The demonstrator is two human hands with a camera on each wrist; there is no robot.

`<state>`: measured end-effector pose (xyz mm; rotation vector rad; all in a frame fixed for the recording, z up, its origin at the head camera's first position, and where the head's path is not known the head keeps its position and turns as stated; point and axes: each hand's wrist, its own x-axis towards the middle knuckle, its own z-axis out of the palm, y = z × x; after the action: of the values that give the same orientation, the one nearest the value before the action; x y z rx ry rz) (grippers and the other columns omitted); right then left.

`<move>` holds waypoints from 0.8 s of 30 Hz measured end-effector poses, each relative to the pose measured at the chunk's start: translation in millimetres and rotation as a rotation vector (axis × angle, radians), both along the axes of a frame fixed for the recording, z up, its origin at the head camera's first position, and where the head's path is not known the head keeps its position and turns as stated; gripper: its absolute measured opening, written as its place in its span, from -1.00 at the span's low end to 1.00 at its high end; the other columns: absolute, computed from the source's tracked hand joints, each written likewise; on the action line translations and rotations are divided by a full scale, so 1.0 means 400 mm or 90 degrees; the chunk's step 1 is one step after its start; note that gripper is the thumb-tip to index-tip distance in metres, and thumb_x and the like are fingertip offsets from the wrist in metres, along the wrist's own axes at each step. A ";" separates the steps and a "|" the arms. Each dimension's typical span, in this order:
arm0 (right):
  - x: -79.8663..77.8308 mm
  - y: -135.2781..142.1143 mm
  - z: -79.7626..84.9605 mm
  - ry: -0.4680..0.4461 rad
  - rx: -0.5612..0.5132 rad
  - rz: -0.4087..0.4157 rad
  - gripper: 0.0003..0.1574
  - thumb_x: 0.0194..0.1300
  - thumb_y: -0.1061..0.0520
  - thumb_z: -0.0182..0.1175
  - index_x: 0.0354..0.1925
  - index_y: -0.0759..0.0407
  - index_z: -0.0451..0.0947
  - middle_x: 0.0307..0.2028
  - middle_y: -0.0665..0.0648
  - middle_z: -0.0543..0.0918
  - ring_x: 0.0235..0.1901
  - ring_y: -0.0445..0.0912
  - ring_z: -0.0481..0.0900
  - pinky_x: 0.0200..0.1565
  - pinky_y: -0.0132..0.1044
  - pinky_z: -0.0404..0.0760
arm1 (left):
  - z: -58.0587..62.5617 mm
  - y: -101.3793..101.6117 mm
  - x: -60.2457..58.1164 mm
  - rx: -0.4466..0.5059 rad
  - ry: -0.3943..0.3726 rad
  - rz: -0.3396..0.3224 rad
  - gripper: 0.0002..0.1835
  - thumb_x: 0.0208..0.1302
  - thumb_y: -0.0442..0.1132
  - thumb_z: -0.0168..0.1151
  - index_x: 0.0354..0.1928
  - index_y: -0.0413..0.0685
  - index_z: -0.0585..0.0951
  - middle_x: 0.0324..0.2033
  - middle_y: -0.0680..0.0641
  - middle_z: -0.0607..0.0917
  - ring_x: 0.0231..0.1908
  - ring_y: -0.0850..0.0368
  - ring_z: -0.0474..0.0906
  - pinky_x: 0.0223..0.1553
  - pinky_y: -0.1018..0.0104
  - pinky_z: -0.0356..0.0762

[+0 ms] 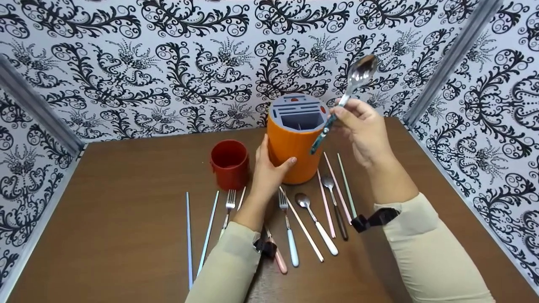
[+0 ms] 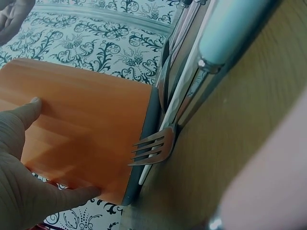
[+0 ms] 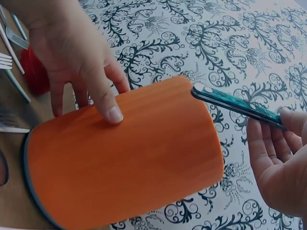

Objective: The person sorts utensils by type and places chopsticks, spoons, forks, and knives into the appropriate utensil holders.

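An orange cutlery holder (image 1: 294, 155) with a grey slotted top (image 1: 294, 110) stands upright on the table. My left hand (image 1: 268, 172) grips its lower left side, the thumb across the front and the fingers round the far side. Above and right of the holder, my right hand (image 1: 360, 130) pinches a spoon (image 1: 346, 94) between thumb and fingers. The spoon tilts, its shiny bowl up and its teal handle (image 3: 240, 106) pointing down toward the holder. That handle overlaps the holder's rim in the head view. Nothing stands in the top's open compartment.
Left of the holder is a red cup (image 1: 230, 168). Several chopsticks (image 1: 188, 240), forks (image 1: 290, 235) and spoons (image 1: 322, 231) lie along the front of the wooden table (image 1: 126, 210), some beneath my left forearm. Patterned walls (image 1: 189, 63) close off the back and sides.
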<state>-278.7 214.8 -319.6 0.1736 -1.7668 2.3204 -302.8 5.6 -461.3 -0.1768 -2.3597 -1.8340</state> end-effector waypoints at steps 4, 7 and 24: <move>-0.019 -0.017 0.017 0.009 -0.031 -0.010 -0.75 0.37 0.29 0.33 0.01 0.31 0.64 -0.22 0.18 0.77 -0.26 -0.06 0.74 -0.17 -0.26 0.78 | 0.000 0.002 0.000 0.002 0.003 0.000 0.11 0.20 -0.05 0.56 0.66 0.02 0.08 0.54 -0.22 0.26 0.50 -0.14 0.28 0.57 -0.06 0.19; -0.034 -0.029 0.027 0.014 -0.063 -0.023 -0.75 0.36 0.31 0.34 0.00 0.33 0.63 -0.19 0.21 0.76 -0.22 -0.04 0.74 -0.17 -0.24 0.79 | -0.001 0.003 -0.003 0.001 0.000 0.000 0.11 0.20 -0.03 0.55 0.66 0.02 0.07 0.54 -0.22 0.26 0.50 -0.14 0.29 0.57 -0.06 0.19; -0.113 -0.112 0.019 0.072 -0.023 -0.123 -0.78 0.35 0.31 0.35 -0.03 0.29 0.68 -0.19 0.22 0.74 -0.22 -0.02 0.72 -0.16 -0.23 0.80 | 0.003 0.000 0.002 0.003 -0.015 -0.002 0.10 0.23 -0.02 0.53 0.67 0.09 0.05 0.57 -0.16 0.23 0.51 -0.07 0.27 0.57 0.01 0.19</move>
<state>-323.8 170.0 -311.9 0.1198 -1.6116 2.1599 -302.2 5.5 -460.3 -0.1593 -2.3730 -1.8531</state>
